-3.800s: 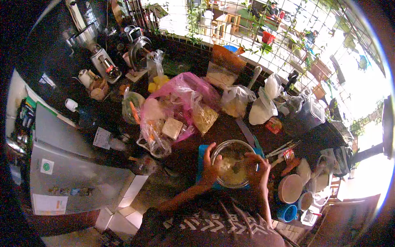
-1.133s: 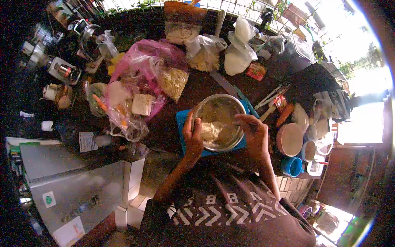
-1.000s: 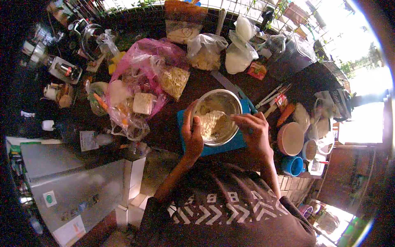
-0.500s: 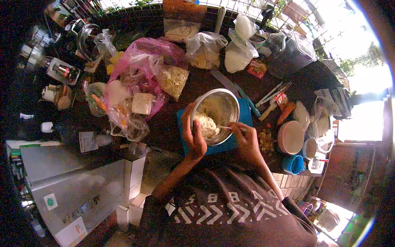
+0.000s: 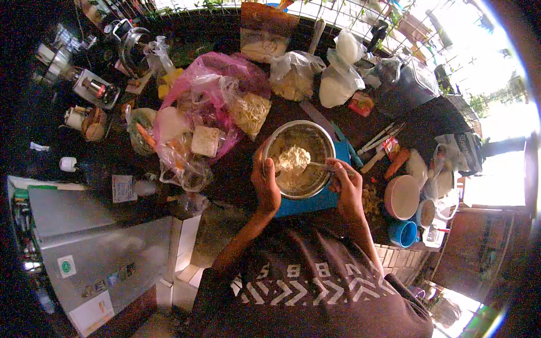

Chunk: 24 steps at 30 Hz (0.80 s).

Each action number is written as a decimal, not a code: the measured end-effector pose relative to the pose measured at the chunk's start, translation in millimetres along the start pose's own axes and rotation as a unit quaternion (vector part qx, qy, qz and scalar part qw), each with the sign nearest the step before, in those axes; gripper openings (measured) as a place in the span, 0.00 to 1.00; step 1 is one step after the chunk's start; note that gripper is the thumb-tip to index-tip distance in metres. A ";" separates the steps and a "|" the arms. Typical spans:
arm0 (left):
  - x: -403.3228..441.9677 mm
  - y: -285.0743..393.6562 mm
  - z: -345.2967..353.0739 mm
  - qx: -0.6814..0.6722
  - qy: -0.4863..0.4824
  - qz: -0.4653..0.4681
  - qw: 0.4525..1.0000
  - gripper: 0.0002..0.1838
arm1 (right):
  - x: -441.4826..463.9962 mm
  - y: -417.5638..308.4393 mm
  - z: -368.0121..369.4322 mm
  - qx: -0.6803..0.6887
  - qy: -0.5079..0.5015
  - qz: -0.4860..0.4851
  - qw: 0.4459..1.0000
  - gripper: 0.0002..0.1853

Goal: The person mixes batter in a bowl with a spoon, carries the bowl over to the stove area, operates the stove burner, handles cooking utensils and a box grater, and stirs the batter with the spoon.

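My one view looks from my head, forward and steeply down, with the metal bowl (image 5: 318, 138) close below, near mid-frame. The wide, round-edged lens takes in my shirt (image 5: 315, 296) on the bowl's near side, the grey fridge (image 5: 93, 239) to its lower left, and, upper right of it, probably outdoors, washed out by glare.

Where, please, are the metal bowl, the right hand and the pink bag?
Metal bowl (image 5: 318, 143), head view: inner wall.
Right hand (image 5: 347, 186), head view: middle of the hand.
Pink bag (image 5: 241, 69), head view: upper part.
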<state>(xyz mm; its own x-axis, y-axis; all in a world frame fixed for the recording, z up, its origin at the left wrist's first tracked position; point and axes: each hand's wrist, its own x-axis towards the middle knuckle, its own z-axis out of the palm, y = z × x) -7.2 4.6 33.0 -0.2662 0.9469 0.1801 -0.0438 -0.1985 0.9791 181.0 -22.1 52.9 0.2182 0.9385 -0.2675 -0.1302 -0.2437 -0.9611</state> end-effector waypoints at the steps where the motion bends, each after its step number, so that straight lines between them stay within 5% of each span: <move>1: 2.6 2.9 0.1 -0.040 -0.011 0.016 0.999 0.23 | 0.1 0.0 -2.4 -0.026 0.008 -0.006 1.000 0.16; 5: -2.8 -17.5 1.1 -0.002 0.010 -0.039 0.999 0.23 | 6.4 10.4 -6.6 -0.095 0.024 -0.121 0.988 0.13; 7: 1.4 -17.6 1.2 -0.103 -0.032 -0.016 0.994 0.23 | 8.0 13.6 -10.3 -0.248 0.037 -0.313 0.916 0.11; 9: 0.3 -11.8 0.1 -0.059 -0.038 -0.015 0.997 0.23 | 3.6 3.9 -13.1 -0.303 0.042 -0.335 0.891 0.09; 11: 2.0 -9.3 1.2 -0.015 -0.049 -0.013 0.999 0.24 | -2.5 -13.0 -10.0 -0.469 0.006 -0.428 0.773 0.10; 14: 6.4 -4.6 6.9 -0.139 -0.072 0.018 0.988 0.23 | -3.9 -13.3 -6.5 -0.465 0.014 -0.427 0.775 0.10; 16: 4.9 7.1 4.8 -0.170 -0.074 -0.055 0.981 0.23 | -7.9 -11.9 -6.0 -0.465 0.016 -0.421 0.778 0.10; 21: 1.0 -10.3 -8.3 0.005 -0.008 -0.058 0.998 0.20 | -18.5 -2.7 -1.5 -0.463 -0.026 -0.409 0.786 0.09; 24: -2.6 -30.4 -19.8 -0.043 0.030 -0.075 0.996 0.19 | -29.0 -5.6 4.7 -0.448 -0.059 -0.425 0.785 0.08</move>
<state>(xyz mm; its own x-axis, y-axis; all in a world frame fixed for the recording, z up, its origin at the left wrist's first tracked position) -24.3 3.2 0.9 -0.3078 0.9512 0.0240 -0.1687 -0.0793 0.9825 170.8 -46.8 66.4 -0.2390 0.8585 0.4536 0.7573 0.4572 -0.4664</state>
